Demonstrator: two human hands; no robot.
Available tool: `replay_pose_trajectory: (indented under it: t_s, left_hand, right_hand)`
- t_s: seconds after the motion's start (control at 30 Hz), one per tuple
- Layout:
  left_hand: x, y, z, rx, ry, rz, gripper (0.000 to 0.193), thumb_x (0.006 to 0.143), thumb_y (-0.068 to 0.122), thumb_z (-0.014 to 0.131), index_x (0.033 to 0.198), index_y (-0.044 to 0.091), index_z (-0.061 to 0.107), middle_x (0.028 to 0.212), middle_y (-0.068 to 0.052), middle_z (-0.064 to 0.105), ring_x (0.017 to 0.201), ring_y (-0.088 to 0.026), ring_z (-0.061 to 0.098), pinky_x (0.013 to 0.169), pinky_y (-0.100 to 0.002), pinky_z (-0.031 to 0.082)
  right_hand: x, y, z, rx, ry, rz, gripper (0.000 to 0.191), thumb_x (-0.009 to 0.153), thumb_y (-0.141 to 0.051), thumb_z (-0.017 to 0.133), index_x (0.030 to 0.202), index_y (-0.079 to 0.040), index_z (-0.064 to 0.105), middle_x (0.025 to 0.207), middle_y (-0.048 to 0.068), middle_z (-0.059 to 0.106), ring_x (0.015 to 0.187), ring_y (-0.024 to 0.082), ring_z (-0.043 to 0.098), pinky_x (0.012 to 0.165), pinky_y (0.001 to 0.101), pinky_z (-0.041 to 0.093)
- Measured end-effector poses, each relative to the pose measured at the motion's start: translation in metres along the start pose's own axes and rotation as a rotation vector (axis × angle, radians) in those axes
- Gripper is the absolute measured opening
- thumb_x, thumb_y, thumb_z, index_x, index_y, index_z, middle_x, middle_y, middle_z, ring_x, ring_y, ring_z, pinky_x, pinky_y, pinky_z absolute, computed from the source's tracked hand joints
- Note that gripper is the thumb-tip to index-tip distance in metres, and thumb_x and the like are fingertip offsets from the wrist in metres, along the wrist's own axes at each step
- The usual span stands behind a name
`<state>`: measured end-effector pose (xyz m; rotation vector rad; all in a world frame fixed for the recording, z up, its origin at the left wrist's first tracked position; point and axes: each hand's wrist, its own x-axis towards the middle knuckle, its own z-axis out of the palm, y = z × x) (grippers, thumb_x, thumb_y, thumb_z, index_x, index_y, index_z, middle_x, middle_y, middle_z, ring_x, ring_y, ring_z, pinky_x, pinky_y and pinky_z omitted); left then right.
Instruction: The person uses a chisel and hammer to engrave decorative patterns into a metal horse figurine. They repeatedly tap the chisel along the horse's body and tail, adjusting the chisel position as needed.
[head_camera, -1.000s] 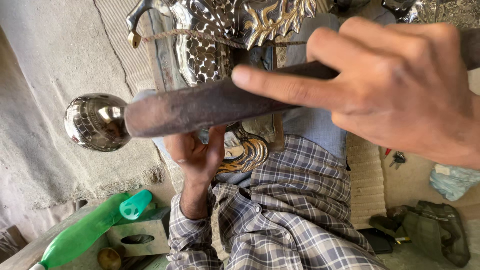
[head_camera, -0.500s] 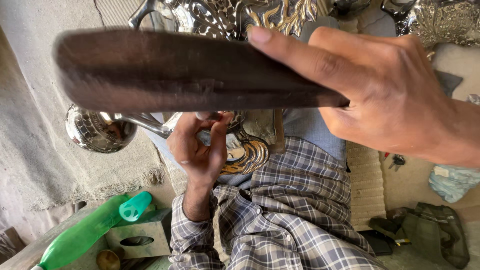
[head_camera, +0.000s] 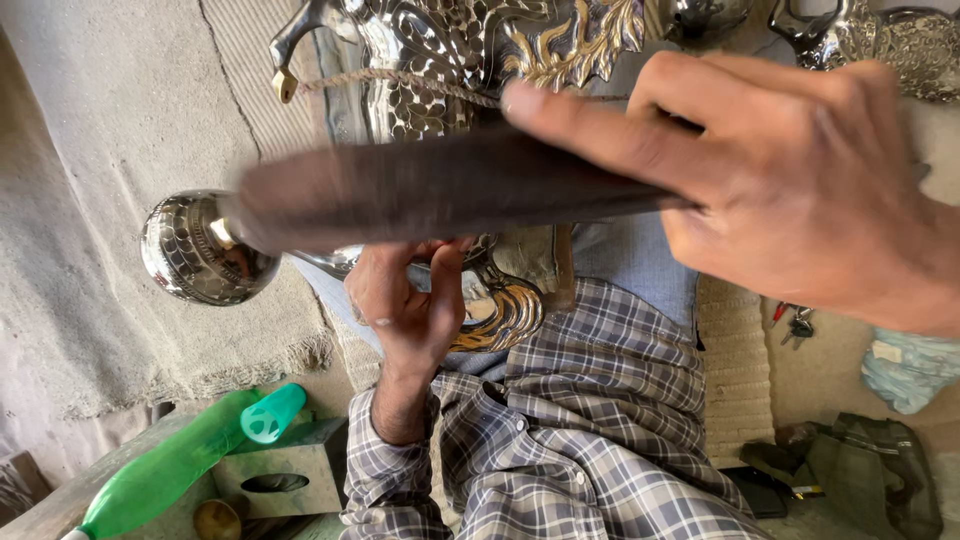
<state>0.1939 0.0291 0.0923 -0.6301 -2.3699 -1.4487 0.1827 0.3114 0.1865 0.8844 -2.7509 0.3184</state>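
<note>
Right hand (head_camera: 800, 190) grips dark wooden tool (head_camera: 440, 190), left hand (head_camera: 410, 300) steadies the embossed metal piece (head_camera: 460, 60) at 12 o'clock; a glancing swing could bruise those fingers.

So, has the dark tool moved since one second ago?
Yes. The dark tool has swung up and back: its tip, earlier touching the round metal knob, then rose above it and now sits just over it again.

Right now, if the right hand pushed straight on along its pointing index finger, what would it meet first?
Probably the shiny metal knob at far left: the right hand points leftward along the dark wooden tool it holds. Depth is unclear.
</note>
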Motion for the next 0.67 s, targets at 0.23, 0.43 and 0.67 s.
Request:
replay_pose_trajectory:
  t_s: [0.23, 0.43, 0.67]
  left_hand:
    - [0.005, 0.007, 0.003, -0.019, 0.016, -0.017, 0.030, 0.089, -0.006, 0.072, 0.117, -0.004, 0.061, 0.100, -0.014, 0.077, 0.072, -0.019, 0.068, 0.066, -0.028, 0.058]
    - [0.004, 0.005, 0.002, 0.012, 0.016, 0.002, 0.032, 0.091, -0.006, 0.077, 0.120, -0.001, 0.065, 0.100, -0.010, 0.076, 0.074, -0.016, 0.065, 0.066, -0.027, 0.051]
    - [0.013, 0.014, -0.002, 0.081, -0.055, -0.039, 0.035, 0.089, -0.007, 0.076, 0.121, 0.004, 0.067, 0.103, -0.008, 0.079, 0.074, -0.015, 0.069, 0.065, -0.027, 0.055]
  right_hand:
    - [0.003, 0.000, 0.002, 0.426, 0.019, 0.113, 0.078, 0.095, -0.002, 0.069, 0.159, -0.029, 0.033, 0.091, 0.000, 0.060, 0.061, 0.012, 0.054, 0.050, 0.0261, 0.047]
    - [0.002, 0.000, -0.001, 0.150, -0.035, 0.047, 0.082, 0.093, -0.002, 0.072, 0.160, -0.031, 0.035, 0.096, 0.004, 0.065, 0.067, 0.017, 0.059, 0.053, 0.0290, 0.049]
    - [0.003, -0.001, -0.001, 0.056, -0.109, 0.055, 0.080, 0.096, -0.008, 0.071, 0.161, -0.033, 0.031, 0.092, 0.001, 0.069, 0.065, 0.017, 0.065, 0.049, 0.0297, 0.051]
